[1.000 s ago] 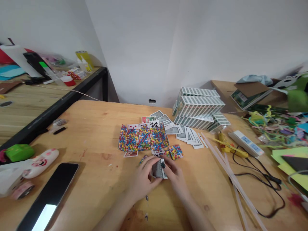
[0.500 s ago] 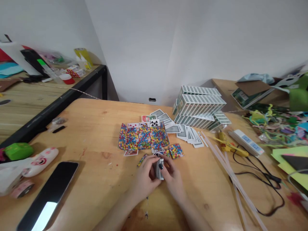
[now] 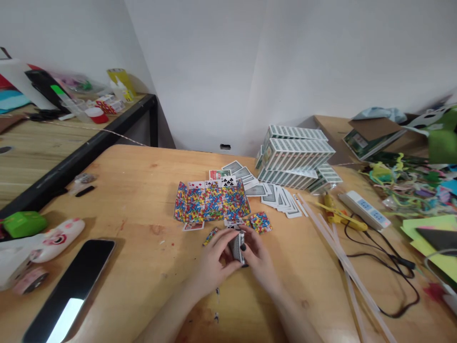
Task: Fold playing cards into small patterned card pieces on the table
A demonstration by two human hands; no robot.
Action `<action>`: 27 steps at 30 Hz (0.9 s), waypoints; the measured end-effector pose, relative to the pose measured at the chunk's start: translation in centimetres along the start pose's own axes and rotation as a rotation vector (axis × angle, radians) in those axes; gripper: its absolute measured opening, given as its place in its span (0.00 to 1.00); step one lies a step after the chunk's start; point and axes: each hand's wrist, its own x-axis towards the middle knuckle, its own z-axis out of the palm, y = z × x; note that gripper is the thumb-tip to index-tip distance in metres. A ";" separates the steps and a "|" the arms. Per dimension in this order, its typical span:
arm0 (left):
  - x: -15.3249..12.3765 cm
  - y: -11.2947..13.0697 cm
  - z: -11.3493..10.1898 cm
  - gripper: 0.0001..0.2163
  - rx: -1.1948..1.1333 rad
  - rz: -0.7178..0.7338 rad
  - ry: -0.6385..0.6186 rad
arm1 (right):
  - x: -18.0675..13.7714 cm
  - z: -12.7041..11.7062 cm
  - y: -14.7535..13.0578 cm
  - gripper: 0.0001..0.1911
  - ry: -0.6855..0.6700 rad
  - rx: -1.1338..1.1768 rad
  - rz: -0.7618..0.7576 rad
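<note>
A long black smartphone with a glossy screen (image 3: 69,290) lies on the light-brown wooden counter (image 3: 143,271), nearer than the open, multicoloured brick-patterned tray form (image 3: 205,205) and well to its left. Directly in front of the tray form, toward its right end, the left hand (image 3: 216,257) and the right hand (image 3: 259,259) meet around a small grey-backed playing card (image 3: 236,247). The card stands tilted between them, with a narrow pale strip along its edge; whether it is one layer or several cannot be told. The left hand grips it with curled fingers, and the right hand pinches its edge, the dark-nailed thumb pressed on the near face.

Just in front of the tray form's left half lies a narrow multicoloured patterned piece (image 3: 210,237), close to the left hand. A square multicoloured patterned packet (image 3: 260,222) sits just off the tray form's right front corner, beyond the right hand. Long translucent plastic sticks (image 3: 352,271) lie well to the tray form's right, with a yellow glue gun (image 3: 330,209) and a white power strip (image 3: 366,209) past them.

White-faced playing cards (image 3: 228,181) line the tray form's back edge. Fanned grey-backed cards (image 3: 280,197) spread to its right, and behind these rises a stack of green-and-white striped cardboard boxes (image 3: 300,155).
</note>
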 end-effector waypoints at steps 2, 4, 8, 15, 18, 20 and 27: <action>0.0 0.0 -0.1 0.27 -0.001 0.011 0.010 | 0.0 -0.1 -0.2 0.24 -0.073 0.044 0.032; 0.0 0.1 -0.2 0.27 -0.012 0.015 0.012 | 0.0 -0.3 -0.4 0.25 -0.128 0.095 0.081; 0.1 0.3 -0.5 0.27 -0.041 0.009 -0.015 | 0.0 -0.4 -0.6 0.25 -0.190 0.224 0.191; 0.0 0.5 -0.7 0.28 -0.005 0.006 -0.032 | 0.0 0.0 -1.5 0.22 -0.195 0.296 0.291; 0.0 0.6 -0.8 0.28 -0.003 0.014 -0.032 | 0.0 0.1 -1.6 0.21 -0.184 0.320 0.327; 0.1 0.8 -0.9 0.27 -0.007 0.023 -0.030 | -0.1 0.1 -1.6 0.19 -0.182 0.328 0.338; 0.3 1.3 -1.0 0.27 -0.036 0.051 -0.038 | -0.2 0.0 -1.6 0.14 -0.165 0.381 0.369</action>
